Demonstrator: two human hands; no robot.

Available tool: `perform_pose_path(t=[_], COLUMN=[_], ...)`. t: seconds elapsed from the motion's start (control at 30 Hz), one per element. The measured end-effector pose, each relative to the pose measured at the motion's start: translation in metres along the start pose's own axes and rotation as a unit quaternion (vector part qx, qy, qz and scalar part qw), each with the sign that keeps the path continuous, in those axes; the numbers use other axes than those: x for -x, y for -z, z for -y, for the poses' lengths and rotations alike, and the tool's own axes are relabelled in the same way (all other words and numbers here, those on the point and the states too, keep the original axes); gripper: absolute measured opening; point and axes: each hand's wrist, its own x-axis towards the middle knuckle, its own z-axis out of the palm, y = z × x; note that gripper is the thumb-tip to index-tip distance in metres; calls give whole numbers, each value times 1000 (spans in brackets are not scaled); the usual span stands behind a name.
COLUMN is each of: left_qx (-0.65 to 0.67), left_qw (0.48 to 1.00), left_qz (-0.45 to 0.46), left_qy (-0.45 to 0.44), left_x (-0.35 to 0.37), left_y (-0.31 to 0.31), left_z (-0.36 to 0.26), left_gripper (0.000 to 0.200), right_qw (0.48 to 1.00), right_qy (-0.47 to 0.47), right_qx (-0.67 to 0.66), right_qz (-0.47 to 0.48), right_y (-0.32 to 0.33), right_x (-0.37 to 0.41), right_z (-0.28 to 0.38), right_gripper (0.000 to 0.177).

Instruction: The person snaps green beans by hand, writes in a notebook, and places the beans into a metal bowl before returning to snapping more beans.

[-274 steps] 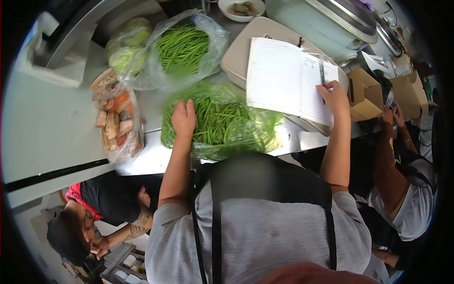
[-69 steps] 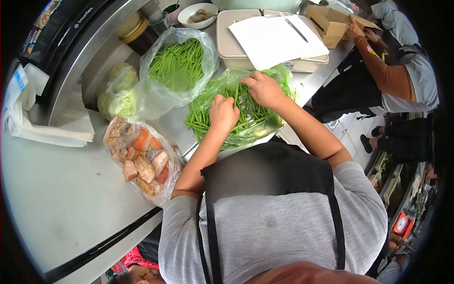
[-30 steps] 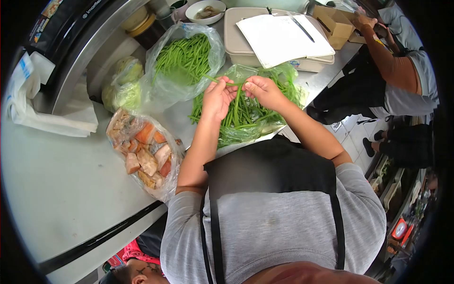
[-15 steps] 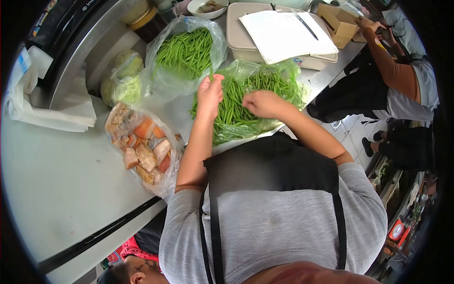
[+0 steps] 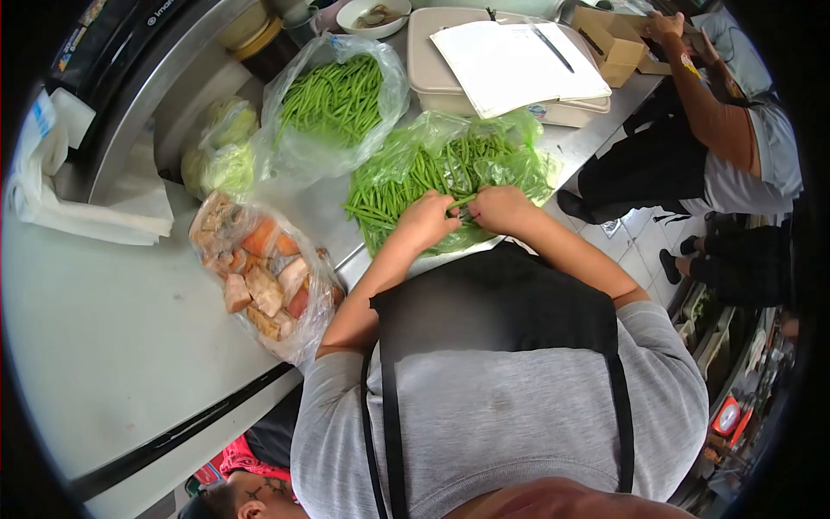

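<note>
My left hand (image 5: 430, 220) is closed in a pinch on one end of a green bean (image 5: 462, 201), over the near part of an open green plastic bag (image 5: 415, 138). My right hand (image 5: 501, 209) pinches the bean's other end, close beside the left. Beneath and around both hands lies a loose pile of green beans (image 5: 391, 190) in that bag. Behind and to the left, a clear plastic bag (image 5: 393, 82) holds more green beans (image 5: 333, 99). The fingertips are partly hidden.
A bag of meat chunks (image 5: 266, 290) lies left of my arm, with bagged cabbage (image 5: 216, 164) behind it. An open notebook with a pen (image 5: 519, 69) rests on a lidded tub (image 5: 432, 52). At right, a person (image 5: 726, 130) handles a cardboard box (image 5: 605, 43).
My left hand has come down from the clear bag towards my right hand. Both hands now meet at a bean over the green bag.
</note>
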Motion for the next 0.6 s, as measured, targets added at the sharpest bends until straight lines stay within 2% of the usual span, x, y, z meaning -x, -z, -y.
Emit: perform_pose_path(t=[0.07,0.17,0.27,0.37,0.4,0.5,0.6], left_qx=[-49,-54,10,102,86,63,1], left_qw=[998,997,999,987,987,986,986], left_qz=[24,10,-11,-122,-120,-154,-166], left_qy=[11,-59,33,32,67,19,15], left_x=[1,3,1,-1,1,-1,-2], left_y=[3,5,23,41,50,57,60], left_z=[-3,1,-5,-8,-17,-14,-22], left_gripper=[16,17,19,21,21,20,18], right_qw=[998,993,982,958,946,946,957], right_qy=[14,29,33,50,59,103,72], right_qx=[-37,-81,-149,-211,-226,-157,-85], right_qz=[-50,-81,-111,-190,-223,-262,-266], right_y=[-1,-2,13,29,33,41,43], right_x=[3,2,1,-2,-2,-1,-6], right_z=[-2,-5,-9,-11,-11,-9,-6], right_gripper=[19,19,20,20,20,19,15])
